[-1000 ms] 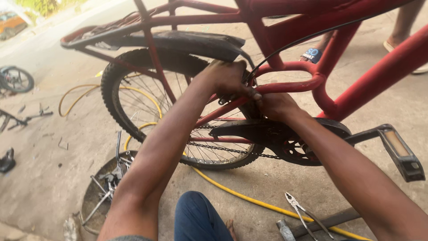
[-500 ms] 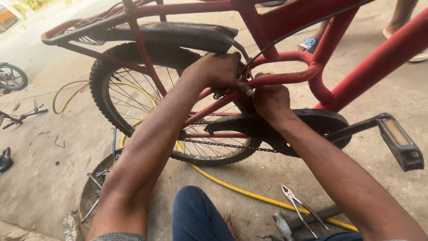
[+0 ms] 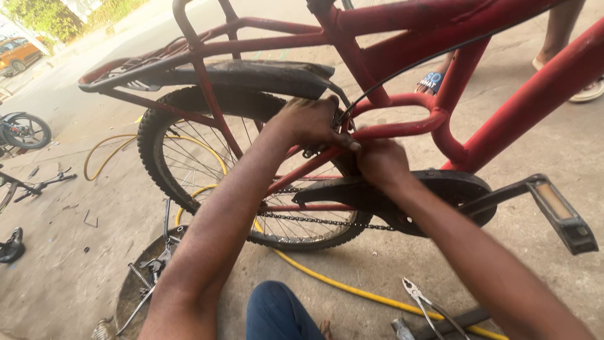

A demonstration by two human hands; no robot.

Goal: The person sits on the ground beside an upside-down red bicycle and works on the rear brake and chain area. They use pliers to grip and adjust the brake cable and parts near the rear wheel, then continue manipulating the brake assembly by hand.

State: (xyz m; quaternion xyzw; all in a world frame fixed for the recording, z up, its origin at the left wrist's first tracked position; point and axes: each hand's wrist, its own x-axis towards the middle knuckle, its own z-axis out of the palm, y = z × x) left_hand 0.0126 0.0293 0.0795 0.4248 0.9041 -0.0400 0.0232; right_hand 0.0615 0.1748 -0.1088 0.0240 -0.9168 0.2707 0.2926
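Grip: your left hand (image 3: 311, 123) and right hand (image 3: 380, 162) are clamped on the red frame tube (image 3: 402, 129), just ahead of the rear tyre (image 3: 163, 148).
Handling: rigid steel, likely heavy; hold the tube, not the mudguard (image 3: 251, 74) above.

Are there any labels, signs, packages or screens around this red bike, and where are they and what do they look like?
Sandal strap: behind the red frame, upper right, on another person's foot; a blue band with white lettering.
No packages, signs or screens show elsewhere.
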